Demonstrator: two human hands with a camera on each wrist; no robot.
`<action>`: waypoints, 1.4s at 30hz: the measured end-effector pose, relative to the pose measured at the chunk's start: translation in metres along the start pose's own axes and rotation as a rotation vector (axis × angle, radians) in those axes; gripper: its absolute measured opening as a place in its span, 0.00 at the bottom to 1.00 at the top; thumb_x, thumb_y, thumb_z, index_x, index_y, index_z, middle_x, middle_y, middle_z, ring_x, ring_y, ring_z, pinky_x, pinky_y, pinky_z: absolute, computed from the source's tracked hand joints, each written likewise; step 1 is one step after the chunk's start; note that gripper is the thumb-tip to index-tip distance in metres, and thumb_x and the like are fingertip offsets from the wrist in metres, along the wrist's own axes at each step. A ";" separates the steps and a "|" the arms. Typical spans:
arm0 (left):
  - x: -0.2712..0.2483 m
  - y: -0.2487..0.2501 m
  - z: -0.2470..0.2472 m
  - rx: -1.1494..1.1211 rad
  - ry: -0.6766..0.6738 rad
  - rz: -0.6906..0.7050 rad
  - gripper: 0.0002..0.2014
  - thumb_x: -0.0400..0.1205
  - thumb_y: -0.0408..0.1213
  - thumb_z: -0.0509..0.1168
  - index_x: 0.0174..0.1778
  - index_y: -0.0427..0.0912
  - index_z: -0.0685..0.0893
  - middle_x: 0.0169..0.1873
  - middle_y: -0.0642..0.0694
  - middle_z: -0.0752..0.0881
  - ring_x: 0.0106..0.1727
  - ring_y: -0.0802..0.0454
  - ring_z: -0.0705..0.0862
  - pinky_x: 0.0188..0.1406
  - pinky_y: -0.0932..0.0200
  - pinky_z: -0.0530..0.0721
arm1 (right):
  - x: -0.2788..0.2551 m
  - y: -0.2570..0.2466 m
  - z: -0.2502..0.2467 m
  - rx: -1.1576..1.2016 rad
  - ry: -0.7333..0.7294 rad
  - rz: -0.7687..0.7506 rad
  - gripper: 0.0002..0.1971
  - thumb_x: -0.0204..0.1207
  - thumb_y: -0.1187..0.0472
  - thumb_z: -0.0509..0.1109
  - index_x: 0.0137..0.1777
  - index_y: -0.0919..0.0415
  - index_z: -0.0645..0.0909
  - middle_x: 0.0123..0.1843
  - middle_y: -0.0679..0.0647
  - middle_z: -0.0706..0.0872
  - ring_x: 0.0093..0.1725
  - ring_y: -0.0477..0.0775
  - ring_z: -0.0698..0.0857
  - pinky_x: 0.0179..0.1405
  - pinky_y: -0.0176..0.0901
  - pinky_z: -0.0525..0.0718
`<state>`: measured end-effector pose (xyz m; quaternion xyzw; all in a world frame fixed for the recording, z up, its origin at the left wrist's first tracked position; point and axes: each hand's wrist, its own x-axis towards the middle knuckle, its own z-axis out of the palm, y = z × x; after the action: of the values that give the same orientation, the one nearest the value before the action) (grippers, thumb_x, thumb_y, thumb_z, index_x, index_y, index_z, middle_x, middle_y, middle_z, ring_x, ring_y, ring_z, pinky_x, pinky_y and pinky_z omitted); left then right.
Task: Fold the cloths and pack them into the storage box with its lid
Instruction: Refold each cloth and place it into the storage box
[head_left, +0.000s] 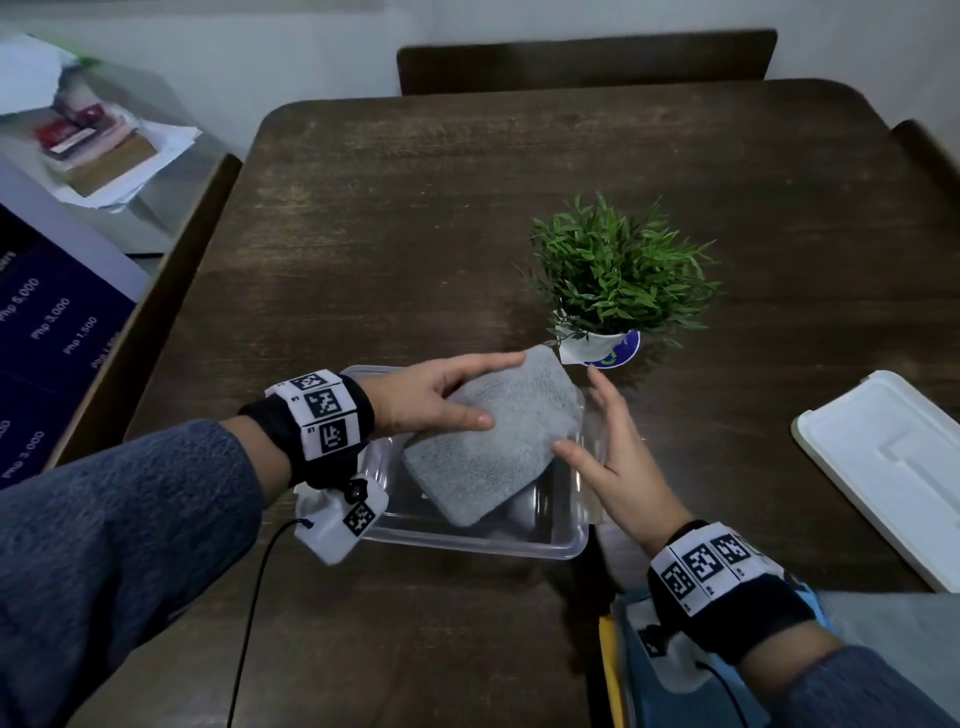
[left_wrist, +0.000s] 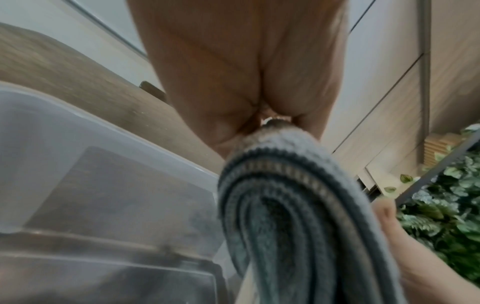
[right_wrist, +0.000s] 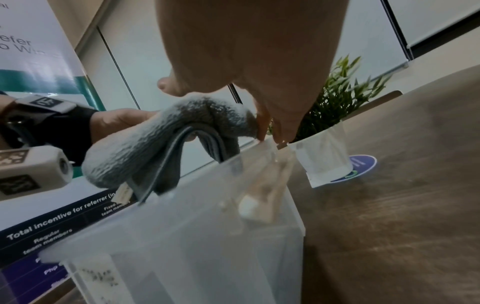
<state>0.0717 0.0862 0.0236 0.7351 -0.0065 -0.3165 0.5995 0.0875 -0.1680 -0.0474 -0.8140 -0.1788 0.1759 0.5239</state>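
Grey folded cloth (head_left: 493, 436) over clear box (head_left: 566, 545)

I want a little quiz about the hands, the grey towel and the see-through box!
1. True or false: the white plastic lid is on the clear plastic storage box.
2. Which hand grips the folded grey cloth: A the left hand, B the right hand?
3. Fill in: beyond the box stands a small green ____ in a white pot.

Key: 1 false, it lies on the dark wooden table; 2 A; 3 plant.
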 end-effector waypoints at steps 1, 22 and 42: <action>-0.002 0.002 0.002 -0.018 0.031 0.026 0.33 0.81 0.29 0.67 0.78 0.61 0.67 0.70 0.55 0.75 0.65 0.58 0.82 0.56 0.58 0.85 | -0.001 -0.007 0.000 0.048 -0.022 0.001 0.45 0.70 0.34 0.71 0.82 0.34 0.49 0.73 0.30 0.67 0.73 0.24 0.65 0.68 0.26 0.67; -0.009 0.006 0.025 0.319 0.445 0.163 0.37 0.61 0.39 0.85 0.66 0.46 0.78 0.57 0.55 0.83 0.58 0.63 0.81 0.56 0.74 0.79 | 0.010 -0.052 -0.007 0.155 -0.056 -0.132 0.46 0.66 0.67 0.82 0.78 0.39 0.63 0.79 0.43 0.70 0.78 0.42 0.69 0.78 0.55 0.70; -0.009 -0.002 0.027 -0.151 0.249 -0.090 0.42 0.62 0.48 0.83 0.67 0.48 0.66 0.60 0.41 0.81 0.53 0.49 0.86 0.44 0.54 0.86 | 0.021 -0.051 -0.010 -0.019 -0.055 -0.012 0.22 0.74 0.53 0.76 0.61 0.59 0.72 0.56 0.46 0.84 0.58 0.42 0.84 0.61 0.52 0.83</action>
<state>0.0510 0.0669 0.0235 0.7210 0.1246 -0.2490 0.6346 0.1055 -0.1462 0.0010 -0.8127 -0.1995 0.1933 0.5122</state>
